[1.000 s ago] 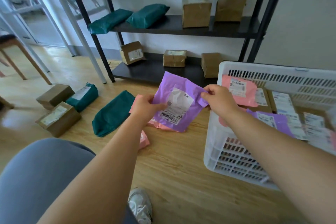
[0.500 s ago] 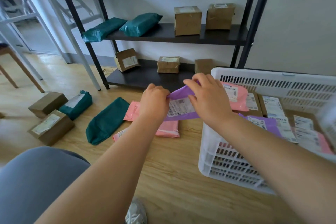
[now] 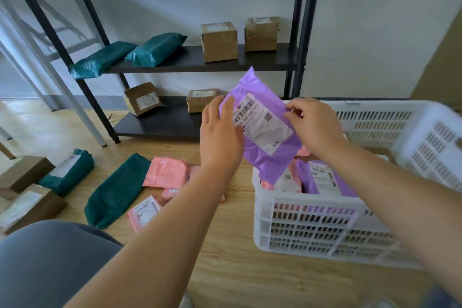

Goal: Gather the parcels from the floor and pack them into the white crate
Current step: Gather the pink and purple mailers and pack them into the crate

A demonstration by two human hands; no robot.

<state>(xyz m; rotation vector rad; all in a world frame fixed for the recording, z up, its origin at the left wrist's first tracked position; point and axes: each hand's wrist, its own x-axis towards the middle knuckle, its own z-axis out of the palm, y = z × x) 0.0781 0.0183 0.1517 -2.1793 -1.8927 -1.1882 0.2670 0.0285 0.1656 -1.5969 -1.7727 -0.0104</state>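
Observation:
A purple mailer bag with a white barcode label hangs tilted over the left end of the white crate. My right hand pinches its right edge. My left hand lies against its left edge with fingers nearly straight. Inside the crate lie another purple mailer and pink ones. On the floor left of the crate are pink mailers, a dark green bag, a second green bag and brown boxes.
A black shelf rack stands behind, holding green bags and brown boxes on two levels. White table legs stand at the left. My grey-clad knee fills the lower left. Wood floor shows in front of the crate.
The purple mailer has been turned upright and raised, and now hangs over the crate's left end. Both hands moved up and right with it; the left hand's fingers have straightened.

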